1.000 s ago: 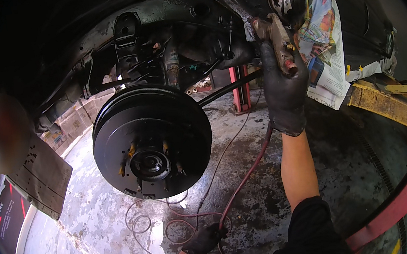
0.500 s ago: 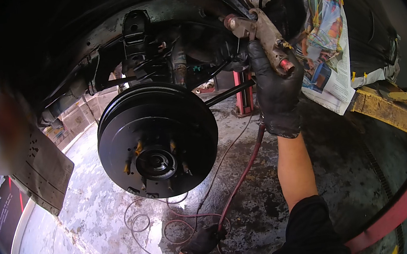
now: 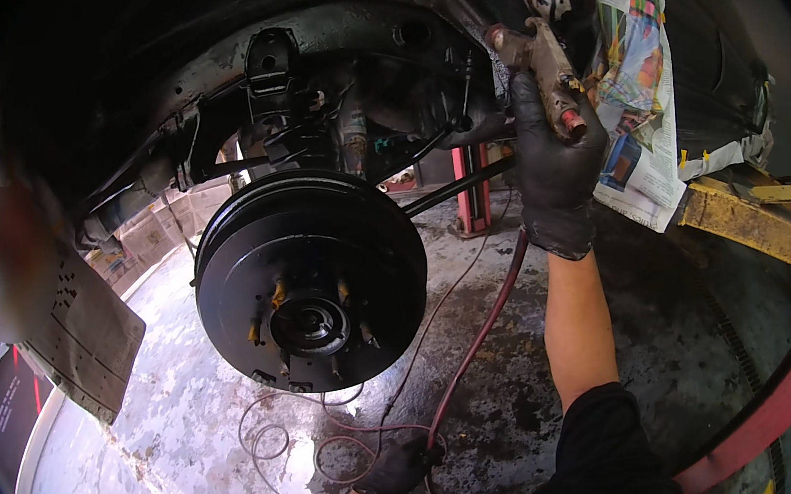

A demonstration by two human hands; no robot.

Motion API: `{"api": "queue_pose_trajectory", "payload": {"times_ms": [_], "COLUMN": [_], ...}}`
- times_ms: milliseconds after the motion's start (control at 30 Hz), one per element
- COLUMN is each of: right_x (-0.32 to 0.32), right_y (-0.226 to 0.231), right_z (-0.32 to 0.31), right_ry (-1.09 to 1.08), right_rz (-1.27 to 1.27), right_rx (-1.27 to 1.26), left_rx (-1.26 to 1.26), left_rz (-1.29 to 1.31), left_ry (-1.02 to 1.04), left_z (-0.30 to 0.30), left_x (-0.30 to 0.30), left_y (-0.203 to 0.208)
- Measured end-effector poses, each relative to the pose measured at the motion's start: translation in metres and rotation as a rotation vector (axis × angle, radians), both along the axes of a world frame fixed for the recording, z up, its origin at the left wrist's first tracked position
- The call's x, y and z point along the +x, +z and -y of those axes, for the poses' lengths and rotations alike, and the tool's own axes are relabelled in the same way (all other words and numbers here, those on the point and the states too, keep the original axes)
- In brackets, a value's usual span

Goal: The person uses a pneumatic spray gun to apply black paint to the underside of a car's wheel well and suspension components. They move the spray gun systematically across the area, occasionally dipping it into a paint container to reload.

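My right hand [image 3: 558, 175], in a black glove, is raised and wrapped round a dirty spray gun [image 3: 549, 78] with a red knob at its back end. The gun is held up under the dark wheel arch, right of the black brake drum [image 3: 316, 276]. A dark red air hose [image 3: 487, 324] runs down from below the right hand. Lower down, my left hand [image 3: 397, 471], also gloved in black, is closed round that hose. The gun's trigger is hidden by the right hand.
Newspaper sheets [image 3: 637, 93] cover the bodywork on the right, above a yellow metal bracket [image 3: 754, 221]. A red stand [image 3: 473, 189] is behind the drum. Coiled thin hose [image 3: 346, 453] lies on the stained floor. A red beam [image 3: 782, 388] curves along the lower right.
My right hand has carried the spray gun to the right, away from the drum. My left hand keeps its hold on the hose, nearly still.
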State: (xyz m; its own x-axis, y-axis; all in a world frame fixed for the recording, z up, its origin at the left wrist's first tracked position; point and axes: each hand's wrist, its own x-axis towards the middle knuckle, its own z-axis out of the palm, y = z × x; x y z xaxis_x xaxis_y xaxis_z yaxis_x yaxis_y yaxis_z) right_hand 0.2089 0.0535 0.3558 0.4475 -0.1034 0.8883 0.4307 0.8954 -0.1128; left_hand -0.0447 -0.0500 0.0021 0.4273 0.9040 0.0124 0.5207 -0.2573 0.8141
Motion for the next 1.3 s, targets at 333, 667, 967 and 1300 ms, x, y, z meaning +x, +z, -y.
{"api": "queue_pose_trajectory", "payload": {"times_ms": [333,667,967,1300], "right_x": [-0.001,-0.021,-0.011,-0.005], "right_y": [0.01,0.007,0.014,0.019], "right_z": [0.005,0.021,-0.003,0.0], "right_ry": [0.084,0.296,-0.04,-0.018], "right_rz": [0.025,0.046,0.028,0.022], "right_rx": [0.033,-0.091,0.055,0.007], "left_rx": [0.007,-0.039,-0.082,-0.043], "left_rz": [0.016,-0.059,0.0,-0.099], "left_ry": [0.012,0.084,0.028,0.017], "left_z": [0.003,0.01,0.015,0.017], "left_x": [-0.001,-0.003,0.001,0.002], "left_y": [0.003,0.004,0.02,0.032]}}
